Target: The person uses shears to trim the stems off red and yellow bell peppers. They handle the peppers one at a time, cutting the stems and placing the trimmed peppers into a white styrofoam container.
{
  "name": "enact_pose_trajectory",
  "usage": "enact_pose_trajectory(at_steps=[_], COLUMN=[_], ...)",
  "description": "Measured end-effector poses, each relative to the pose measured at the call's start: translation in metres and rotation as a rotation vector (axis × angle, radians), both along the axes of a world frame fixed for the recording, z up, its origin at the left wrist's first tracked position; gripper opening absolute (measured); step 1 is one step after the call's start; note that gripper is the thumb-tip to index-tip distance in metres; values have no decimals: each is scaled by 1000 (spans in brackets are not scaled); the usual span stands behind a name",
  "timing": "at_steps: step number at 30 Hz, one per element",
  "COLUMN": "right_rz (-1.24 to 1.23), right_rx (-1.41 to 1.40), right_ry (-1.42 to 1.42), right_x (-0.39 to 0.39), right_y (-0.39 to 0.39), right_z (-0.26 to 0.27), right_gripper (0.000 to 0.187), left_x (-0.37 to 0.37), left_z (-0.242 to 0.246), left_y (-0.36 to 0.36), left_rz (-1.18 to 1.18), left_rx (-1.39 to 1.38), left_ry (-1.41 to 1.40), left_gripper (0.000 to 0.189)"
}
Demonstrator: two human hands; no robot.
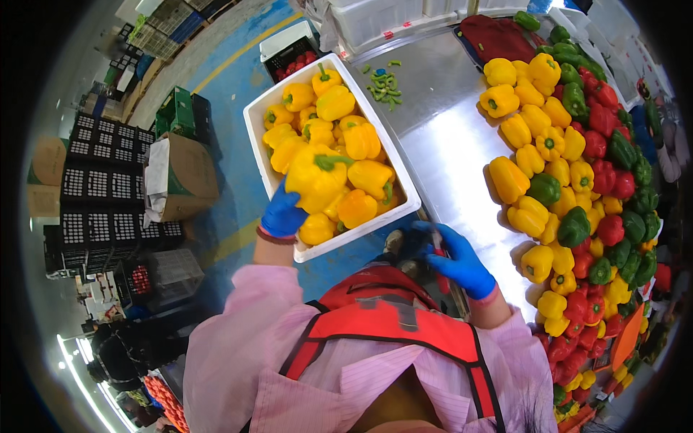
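Note:
A large yellow bell pepper (313,178) with a thick green stem is gripped from its lower left side by my left hand (283,212), in a blue glove. It is above a white foam box (353,233) filled with yellow bell peppers (361,142). My right hand (461,261), also gloved in blue, is closed around red-handled cutters (443,282) beside the metal table's edge. Their blades are dark and blurred, so I cannot tell whether they are apart.
To the right, a metal table (422,130) bears a heap of yellow, red and green bell peppers (574,178). Cut green stems (384,86) lie near its far left corner. A cardboard box (187,173) and stacked black crates (92,184) stand on the floor at left.

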State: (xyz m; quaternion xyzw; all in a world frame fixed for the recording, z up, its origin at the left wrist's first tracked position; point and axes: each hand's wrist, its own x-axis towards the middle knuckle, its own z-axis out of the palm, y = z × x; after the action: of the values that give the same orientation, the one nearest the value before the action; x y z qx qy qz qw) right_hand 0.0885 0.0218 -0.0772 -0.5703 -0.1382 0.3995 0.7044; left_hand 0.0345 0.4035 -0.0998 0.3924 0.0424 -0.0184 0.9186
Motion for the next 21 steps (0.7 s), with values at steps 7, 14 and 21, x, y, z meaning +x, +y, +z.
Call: enact_pose_trajectory(at_steps=[7, 14, 21], right_rz=[198, 268, 236], right_rx=[-176, -238, -222], right_ry=[-188, -318, -503], right_x=[11, 16, 13], right_y=[37, 59, 75], right_z=[26, 26, 8], right_gripper=[58, 67, 67], left_x=[-9, -29, -36], left_z=[27, 38, 32], left_y=[-48, -44, -43], left_rz=[141, 114, 114], left_rx=[358, 526, 614], left_ry=[-157, -128, -116], left_gripper=[96, 96, 92])
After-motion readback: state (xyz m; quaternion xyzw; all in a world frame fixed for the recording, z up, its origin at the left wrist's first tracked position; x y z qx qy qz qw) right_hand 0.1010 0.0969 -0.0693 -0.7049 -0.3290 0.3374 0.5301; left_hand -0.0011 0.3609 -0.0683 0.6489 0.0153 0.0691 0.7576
